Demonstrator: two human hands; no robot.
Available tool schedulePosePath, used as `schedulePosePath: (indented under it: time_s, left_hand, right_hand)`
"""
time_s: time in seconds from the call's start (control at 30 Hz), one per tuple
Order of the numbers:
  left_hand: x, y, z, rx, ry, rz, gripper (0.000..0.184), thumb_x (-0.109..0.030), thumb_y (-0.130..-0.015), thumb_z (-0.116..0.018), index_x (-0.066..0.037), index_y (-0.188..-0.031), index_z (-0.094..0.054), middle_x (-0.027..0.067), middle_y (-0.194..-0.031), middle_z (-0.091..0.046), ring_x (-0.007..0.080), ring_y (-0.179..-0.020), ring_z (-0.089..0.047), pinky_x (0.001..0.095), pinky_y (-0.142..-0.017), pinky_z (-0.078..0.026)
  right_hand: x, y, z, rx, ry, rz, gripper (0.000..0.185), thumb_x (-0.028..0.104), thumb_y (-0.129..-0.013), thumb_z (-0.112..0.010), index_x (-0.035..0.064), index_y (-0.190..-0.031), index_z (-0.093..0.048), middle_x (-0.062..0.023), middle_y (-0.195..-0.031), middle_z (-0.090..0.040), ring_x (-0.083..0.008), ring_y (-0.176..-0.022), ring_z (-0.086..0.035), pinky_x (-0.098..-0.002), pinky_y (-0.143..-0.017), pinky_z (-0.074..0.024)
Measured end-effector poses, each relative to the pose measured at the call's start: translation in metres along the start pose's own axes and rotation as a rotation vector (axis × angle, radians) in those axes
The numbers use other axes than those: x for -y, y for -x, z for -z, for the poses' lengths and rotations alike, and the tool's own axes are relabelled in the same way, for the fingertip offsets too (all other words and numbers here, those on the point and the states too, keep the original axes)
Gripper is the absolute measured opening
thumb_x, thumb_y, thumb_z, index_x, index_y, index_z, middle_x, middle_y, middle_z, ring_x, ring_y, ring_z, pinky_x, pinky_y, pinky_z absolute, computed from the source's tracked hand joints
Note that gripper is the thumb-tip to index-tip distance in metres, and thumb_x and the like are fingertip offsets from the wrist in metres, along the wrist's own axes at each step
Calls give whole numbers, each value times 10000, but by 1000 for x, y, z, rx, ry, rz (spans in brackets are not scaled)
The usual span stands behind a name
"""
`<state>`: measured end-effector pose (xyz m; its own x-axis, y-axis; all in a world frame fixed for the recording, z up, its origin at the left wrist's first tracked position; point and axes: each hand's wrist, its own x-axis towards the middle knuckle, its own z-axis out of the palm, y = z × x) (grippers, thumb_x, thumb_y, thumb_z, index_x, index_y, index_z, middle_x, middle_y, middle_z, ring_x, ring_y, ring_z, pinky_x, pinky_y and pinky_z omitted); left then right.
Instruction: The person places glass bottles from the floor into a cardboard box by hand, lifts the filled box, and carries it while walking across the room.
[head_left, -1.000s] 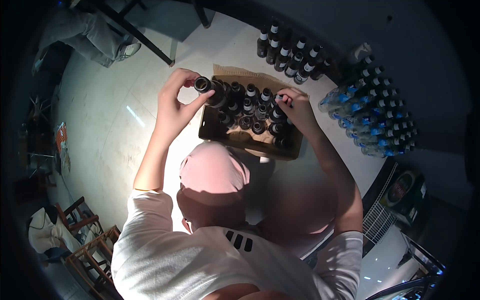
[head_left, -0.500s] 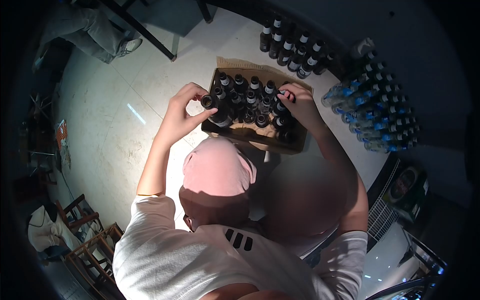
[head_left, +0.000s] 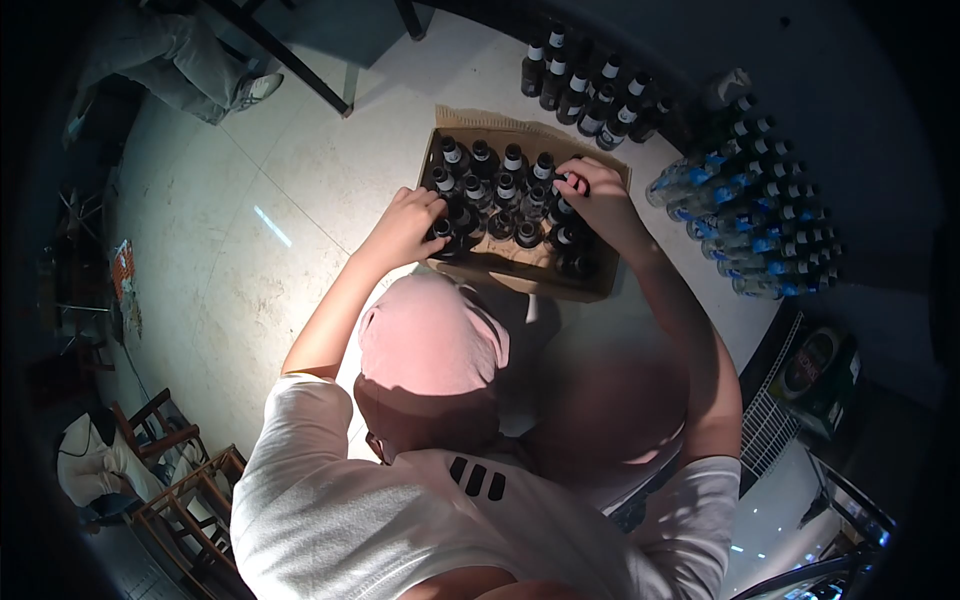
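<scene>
Left hand (head_left: 408, 228) grips an upright bottle (head_left: 442, 230), mouth up, in the box's (head_left: 545, 289) near left; right hand (head_left: 592, 196) curled, grip unclear.

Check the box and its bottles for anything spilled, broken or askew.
No spill or breakage shows, and the dark glass bottles look upright in the cardboard box. Only its far flap looks odd: the edge is ragged, perhaps torn.

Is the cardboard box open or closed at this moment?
Open: dark bottles show inside the cardboard box from above, uncovered.
</scene>
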<state>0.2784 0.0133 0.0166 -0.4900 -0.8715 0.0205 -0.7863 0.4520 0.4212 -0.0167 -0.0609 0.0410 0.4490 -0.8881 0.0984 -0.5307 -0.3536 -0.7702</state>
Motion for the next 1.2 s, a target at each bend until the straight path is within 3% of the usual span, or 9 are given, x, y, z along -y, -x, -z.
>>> schedulePosePath:
  time_s: [0.23, 0.47, 0.57, 0.63, 0.7, 0.77, 0.83, 0.93, 1.2]
  left_hand:
    - [24, -8, -41, 146, -229, -10, 337, -215, -554, -746, -51, -815, -610, 84, -804, -589, 238, -916, -532, 346, -803, -388]
    - [37, 3, -70, 190, -459, -66, 357, -246, -554, -757, -59, -830, -627, 71, -803, -605, 245, -929, -526, 354, -815, -378]
    - [26, 7, -41, 100, -260, 13, 340, -244, -588, -767, -66, -853, -649, 62, -837, -630, 240, -948, -532, 352, -853, -362]
    - [30, 7, -26, -38, 133, 172, 312, -261, -649, -758, -71, -867, -643, 69, -844, -626, 248, -943, -536, 355, -852, -347]
    - [59, 2, -34, -323, 197, 340, 285, -286, -729, -716, -47, -831, -600, 109, -824, -623, 293, -822, -565, 377, -775, -390]
    - [64, -6, -31, -344, -27, 561, 302, -324, -793, -662, -33, -808, -586, 148, -782, -635, 326, -758, -599, 411, -715, -439]
    - [77, -11, -50, -284, 55, 637, 320, -340, -817, -635, -23, -802, -591, 170, -757, -635, 347, -740, -611, 424, -699, -456]
    - [92, -20, -77, -210, 158, 693, 354, -351, -858, -587, -5, -783, -598, 207, -715, -630, 384, -711, -623, 444, -668, -483]
    - [96, -27, -83, -299, 29, 613, 290, -257, -856, -549, 1, -745, -620, 233, -701, -616, 402, -686, -614, 468, -647, -499]
  right_hand:
    - [-1, 0, -2, 11, 18, -12, 163, 94, -779, -660, 16, -915, -618, -62, -703, -501, -178, -608, -473, -299, -596, -418]
    - [-17, -2, 2, 8, 72, -103, 172, 151, -800, -632, 9, -892, -603, -106, -754, -554, -265, -691, -556, -356, -633, -444]
    - [-32, 5, 18, -186, 516, -250, 321, 292, -850, -572, -29, -867, -569, -215, -908, -622, -382, -884, -605, -470, -755, -468]
    - [-48, 12, 27, -109, 635, -484, 352, 303, -857, -568, -46, -908, -575, -253, -917, -623, -386, -896, -610, -456, -767, -480]
    - [-85, 26, 28, 18, 634, -608, 355, 302, -859, -562, -48, -905, -592, -265, -911, -627, -389, -896, -614, -449, -761, -486]
    - [-99, 30, 23, 143, 634, -730, 359, 301, -860, -556, -51, -903, -609, -277, -906, -631, -391, -895, -618, -441, -756, -493]
    - [-102, 32, 21, 386, 269, -891, 341, 270, -859, -539, -56, -866, -638, -286, -900, -633, -408, -864, -623, -449, -760, -496]
    - [-135, 43, 0, 109, 462, -604, 327, 234, -858, -521, -65, -793, -639, -285, -844, -630, -422, -833, -618, -469, -768, -490]
    - [-143, 20, 1, 27, 482, -453, 284, 205, -855, -513, -60, -843, -615, -270, -828, -623, -430, -838, -599, -478, -791, -471]
